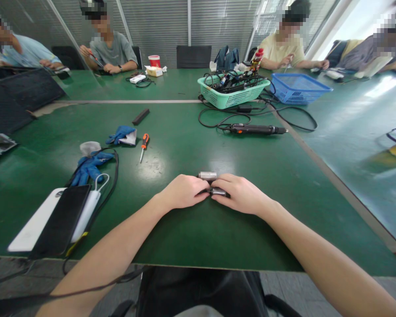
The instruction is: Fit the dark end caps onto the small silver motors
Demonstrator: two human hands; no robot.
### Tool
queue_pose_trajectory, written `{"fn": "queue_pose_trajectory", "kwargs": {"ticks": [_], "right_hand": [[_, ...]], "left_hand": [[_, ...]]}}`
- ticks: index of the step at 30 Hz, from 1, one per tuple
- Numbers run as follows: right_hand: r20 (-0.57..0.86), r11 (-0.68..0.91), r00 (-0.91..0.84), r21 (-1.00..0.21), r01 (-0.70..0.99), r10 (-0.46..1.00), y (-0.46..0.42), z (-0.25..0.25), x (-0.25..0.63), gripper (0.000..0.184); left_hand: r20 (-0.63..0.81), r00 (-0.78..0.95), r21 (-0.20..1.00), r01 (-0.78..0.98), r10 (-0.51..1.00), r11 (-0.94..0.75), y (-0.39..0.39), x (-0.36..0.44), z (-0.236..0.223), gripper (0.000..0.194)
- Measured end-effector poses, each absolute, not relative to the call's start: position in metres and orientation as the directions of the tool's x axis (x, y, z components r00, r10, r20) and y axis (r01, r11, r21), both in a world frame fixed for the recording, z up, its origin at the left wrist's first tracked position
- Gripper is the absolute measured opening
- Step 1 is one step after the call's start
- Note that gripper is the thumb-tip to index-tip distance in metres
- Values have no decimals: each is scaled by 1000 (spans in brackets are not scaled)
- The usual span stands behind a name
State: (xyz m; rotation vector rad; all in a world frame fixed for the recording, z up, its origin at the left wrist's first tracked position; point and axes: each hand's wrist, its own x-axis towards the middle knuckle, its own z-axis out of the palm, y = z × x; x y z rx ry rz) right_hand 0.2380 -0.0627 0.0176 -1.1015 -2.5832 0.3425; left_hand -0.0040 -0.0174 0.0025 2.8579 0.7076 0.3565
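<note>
My left hand point(184, 191) and my right hand point(240, 193) meet low over the green table point(171, 237), fingertips almost touching. Between them is a small silver-and-black cylindrical part point(219, 191); its exact kind does not show. The right fingers are closed around its silver body, while the left fingers pinch its dark end. Just beyond the fingertips lies a second silver cylinder point(207, 175) with dark edging, partly hidden by my hands. Whether the two pieces are joined I cannot tell.
An orange-handled screwdriver point(144, 145), blue gloves point(89, 167), a black phone point(62, 218) and a white power bank point(86, 215) lie left. Further off are a corded electric screwdriver point(255, 129), a green basket point(222, 100) of tools and a blue basket point(297, 90). Several people sit around the table.
</note>
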Motion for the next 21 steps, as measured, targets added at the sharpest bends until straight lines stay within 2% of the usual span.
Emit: {"fn": "queue_pose_trajectory", "kwargs": {"ticks": [21], "right_hand": [[182, 652, -632, -327, 684, 753, -63, 18, 238, 18]], "left_hand": [[175, 853, 237, 448, 491, -862, -17, -4, 3, 17]]}}
